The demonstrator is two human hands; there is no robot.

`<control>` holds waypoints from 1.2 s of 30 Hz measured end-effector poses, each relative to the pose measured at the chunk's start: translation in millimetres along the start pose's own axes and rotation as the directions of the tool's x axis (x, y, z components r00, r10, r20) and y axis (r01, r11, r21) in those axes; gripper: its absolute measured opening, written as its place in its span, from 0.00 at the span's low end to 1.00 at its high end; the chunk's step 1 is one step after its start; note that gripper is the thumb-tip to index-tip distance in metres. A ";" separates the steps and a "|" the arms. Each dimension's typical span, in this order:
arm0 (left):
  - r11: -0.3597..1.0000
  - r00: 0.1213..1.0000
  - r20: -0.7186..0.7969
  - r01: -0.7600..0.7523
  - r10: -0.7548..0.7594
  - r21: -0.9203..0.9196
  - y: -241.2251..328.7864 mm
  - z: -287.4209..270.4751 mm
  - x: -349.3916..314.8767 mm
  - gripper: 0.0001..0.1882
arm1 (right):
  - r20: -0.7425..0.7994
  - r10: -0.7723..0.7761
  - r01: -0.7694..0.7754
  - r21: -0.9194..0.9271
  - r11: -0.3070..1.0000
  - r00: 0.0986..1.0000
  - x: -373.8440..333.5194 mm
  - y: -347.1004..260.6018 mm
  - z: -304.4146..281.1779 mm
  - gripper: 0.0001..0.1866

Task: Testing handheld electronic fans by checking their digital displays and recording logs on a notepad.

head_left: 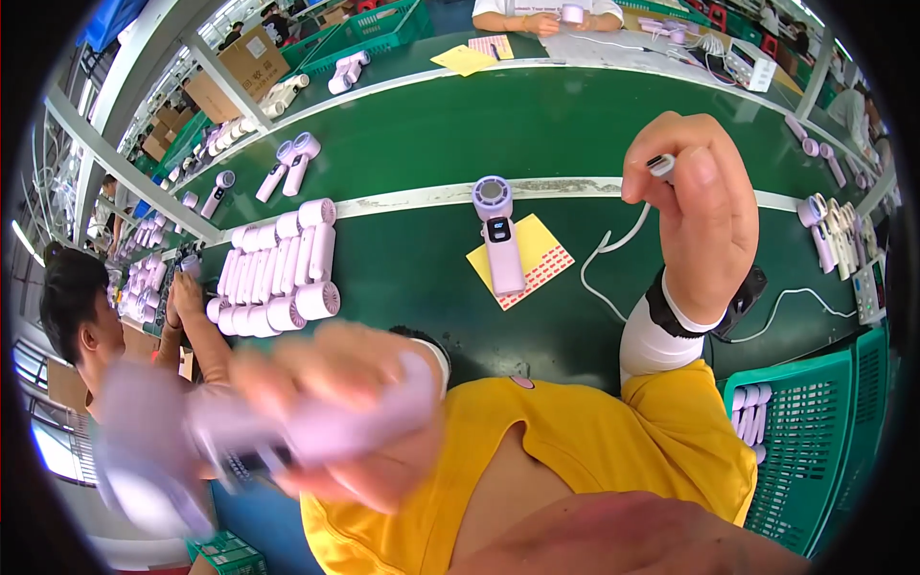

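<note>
A green bench (383, 125) ran across a busy workshop, and there, on the yellow sheet (530, 238), lay a lilac fan (506, 257). Low to the left of that sheet, the left hand (335, 369), badly blurred, was wrapped around a second fan (331, 426)! Up to its right, the right hand (704, 211) pinched a white plug (661, 166), its cable (601, 250) trailing down. The danger? A loose grip could have dropped that smooth fan; a snagged cable could have yanked the plug free.
</note>
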State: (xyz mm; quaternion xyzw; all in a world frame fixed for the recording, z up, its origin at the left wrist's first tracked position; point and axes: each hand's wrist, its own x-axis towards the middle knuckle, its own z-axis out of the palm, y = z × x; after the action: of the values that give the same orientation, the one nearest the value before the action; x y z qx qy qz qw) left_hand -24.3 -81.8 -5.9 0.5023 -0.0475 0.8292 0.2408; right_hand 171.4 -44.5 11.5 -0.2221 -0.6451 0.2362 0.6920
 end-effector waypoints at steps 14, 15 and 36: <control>0.542 0.578 0.309 0.816 -0.755 -0.203 -46.7 -6.3 25.7 0.23 | 0.253 0.061 -0.007 -0.211 0.977 0.966 -0.6 5.0 13.8 0.08; 0.487 0.516 0.373 0.855 -0.771 -0.177 -49.3 -3.3 24.8 0.25 | 0.247 0.087 -0.033 -0.217 0.976 0.965 -0.6 5.4 15.3 0.08; 0.779 0.680 0.468 0.627 -0.565 0.029 -74.2 -8.0 14.9 0.28 | 0.318 0.143 -0.011 -0.383 0.924 0.937 5.8 7.8 11.6 0.07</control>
State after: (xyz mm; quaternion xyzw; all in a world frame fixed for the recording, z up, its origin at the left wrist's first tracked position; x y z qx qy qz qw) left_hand -3.3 -8.7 -9.1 0.6510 0.0090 0.5597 0.5127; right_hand 159.8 -34.8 12.1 -0.3318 -0.7786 0.1706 0.5046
